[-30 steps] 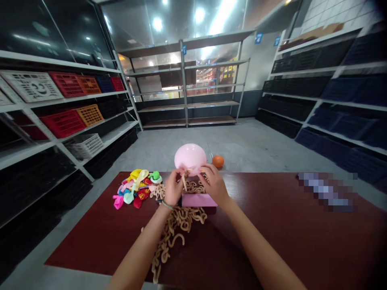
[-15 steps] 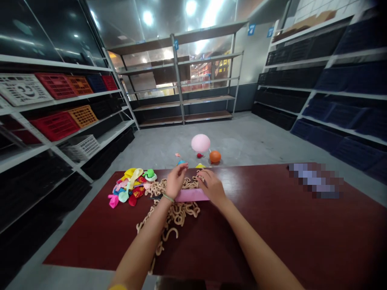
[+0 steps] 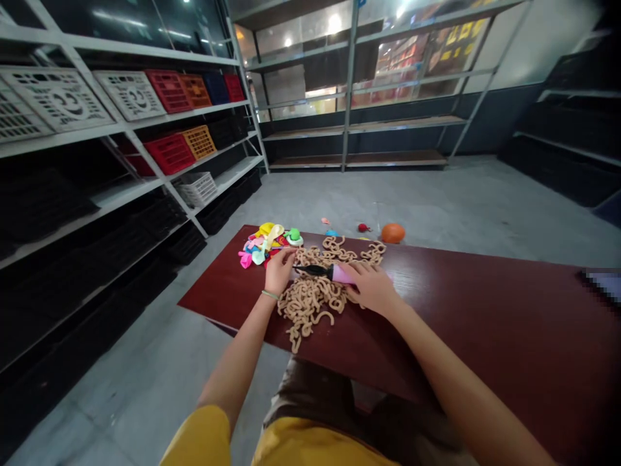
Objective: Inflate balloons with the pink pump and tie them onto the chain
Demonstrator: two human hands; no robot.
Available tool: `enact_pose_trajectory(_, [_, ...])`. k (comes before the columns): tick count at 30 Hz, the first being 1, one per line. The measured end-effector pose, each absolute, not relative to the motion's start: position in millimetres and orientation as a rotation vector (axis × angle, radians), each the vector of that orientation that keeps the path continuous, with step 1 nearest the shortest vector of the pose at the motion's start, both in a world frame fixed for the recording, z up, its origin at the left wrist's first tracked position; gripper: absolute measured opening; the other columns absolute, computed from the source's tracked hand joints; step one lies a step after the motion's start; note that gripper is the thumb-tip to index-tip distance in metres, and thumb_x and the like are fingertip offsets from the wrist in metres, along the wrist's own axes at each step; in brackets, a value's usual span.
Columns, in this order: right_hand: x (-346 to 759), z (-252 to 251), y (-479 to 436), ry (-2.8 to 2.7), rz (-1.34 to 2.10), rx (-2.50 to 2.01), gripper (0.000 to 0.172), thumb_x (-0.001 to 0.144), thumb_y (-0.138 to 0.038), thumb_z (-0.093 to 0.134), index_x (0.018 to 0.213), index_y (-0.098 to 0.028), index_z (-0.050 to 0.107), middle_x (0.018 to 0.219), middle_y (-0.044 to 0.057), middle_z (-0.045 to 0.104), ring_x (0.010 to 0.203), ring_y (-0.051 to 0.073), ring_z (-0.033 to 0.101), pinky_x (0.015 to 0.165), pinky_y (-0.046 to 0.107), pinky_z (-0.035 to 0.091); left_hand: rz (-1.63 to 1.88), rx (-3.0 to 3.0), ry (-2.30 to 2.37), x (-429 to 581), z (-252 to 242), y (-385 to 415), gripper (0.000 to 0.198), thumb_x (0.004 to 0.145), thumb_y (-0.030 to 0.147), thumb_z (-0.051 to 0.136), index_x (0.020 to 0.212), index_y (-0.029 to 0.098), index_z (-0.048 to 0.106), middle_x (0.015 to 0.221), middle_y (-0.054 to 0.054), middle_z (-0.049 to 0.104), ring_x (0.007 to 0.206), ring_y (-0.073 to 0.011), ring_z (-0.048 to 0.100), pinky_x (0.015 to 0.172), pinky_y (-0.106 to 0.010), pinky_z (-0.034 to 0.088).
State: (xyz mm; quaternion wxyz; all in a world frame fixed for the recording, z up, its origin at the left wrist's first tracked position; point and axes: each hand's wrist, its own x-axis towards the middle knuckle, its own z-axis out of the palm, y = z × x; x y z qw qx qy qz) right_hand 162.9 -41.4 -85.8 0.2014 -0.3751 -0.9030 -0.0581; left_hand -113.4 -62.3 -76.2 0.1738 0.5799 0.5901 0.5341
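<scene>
A balloon pump (image 3: 341,274) with a pink barrel and a black tapered nozzle lies across a heap of tan curled pieces (image 3: 310,301). My right hand (image 3: 371,285) is closed over the pink barrel from above. My left hand (image 3: 280,270) is at the nozzle tip, its fingers drawn together; what is between them is too small to make out. Just beyond my left hand lies a pile of coloured uninflated balloons (image 3: 264,241), in yellow, pink, green and other colours.
The dark red table (image 3: 466,310) stretches to the right, where a blurred-out object (image 3: 604,281) lies at its edge. On the floor past the table are an orange balloon (image 3: 392,233) and a small red balloon (image 3: 363,228). Shelves with crates (image 3: 169,90) stand at left.
The view has swung left and down. The inflated pink balloon beyond the table is no longer seen. My left hand has lowered to the nozzle tip, and my right hand now covers the pump's barrel.
</scene>
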Motion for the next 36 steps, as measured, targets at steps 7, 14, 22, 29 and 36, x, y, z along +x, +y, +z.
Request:
enact_pose_trajectory(7, [155.0,-90.9,-41.8,-2.471,-0.284,-1.075,0.052,0.086,-0.028,0.052,0.138,-0.019,0.048,0.12,0.012,0.062,0.108,0.029,0.053,0.091,0.041,0.037,1.485,1.804,1.935,-167.5,-98.5,-72.6,0.023,0.084,0.016,0.059,0.105,0.019,0.068,0.104,-0.011,0.067,0.1,-0.0238,0.06,0.096,-0.04,0.044])
enact_pose_trajectory(14, [148.5,-93.7,-47.4,-2.409,-0.322,-1.117,0.051,0.086,-0.026,0.051,0.136,-0.018,0.05,0.123,0.012,0.061,0.11,0.029,0.053,0.094,0.041,0.038,1.098,1.961,2.157,-167.8,-110.1,-51.0,0.013,0.082,0.014,0.058,0.093,0.015,0.064,0.098,-0.014,0.061,0.1,-0.0281,0.055,0.096,-0.045,0.04])
enact_pose_trajectory(22, [154.6,-92.9,-43.9,-2.255,-0.305,-1.101,0.05,0.088,-0.029,0.051,0.135,-0.015,0.048,0.121,0.013,0.063,0.108,0.028,0.058,0.092,0.041,0.044,1.543,1.751,1.905,-157.7,-93.1,-60.7,0.014,0.09,0.03,0.051,0.087,0.019,0.059,0.095,-0.011,0.063,0.096,-0.025,0.057,0.094,-0.043,0.043])
enact_pose_trajectory(29, [170.6,-63.6,-35.4,-2.158,-0.235,-1.07,0.051,0.087,-0.032,0.052,0.136,-0.019,0.046,0.125,0.011,0.062,0.11,0.026,0.06,0.091,0.038,0.05,1.563,0.817,1.114,-110.9,-48.8,-52.1,0.034,0.093,0.045,0.043,0.1,0.016,0.058,0.087,-0.009,0.068,0.074,-0.0205,0.067,0.073,-0.041,0.056])
enact_pose_trajectory(36, [211.3,-71.1,-36.0,-2.16,-0.221,-1.221,0.055,0.085,-0.035,0.052,0.138,-0.022,0.046,0.122,0.01,0.064,0.1,0.025,0.066,0.076,0.035,0.054,1.465,0.545,0.894,-57.8,-43.7,-8.7,0.043,0.092,0.056,0.044,0.092,0.016,0.062,0.092,-0.011,0.071,0.087,-0.0222,0.07,0.076,-0.038,0.059])
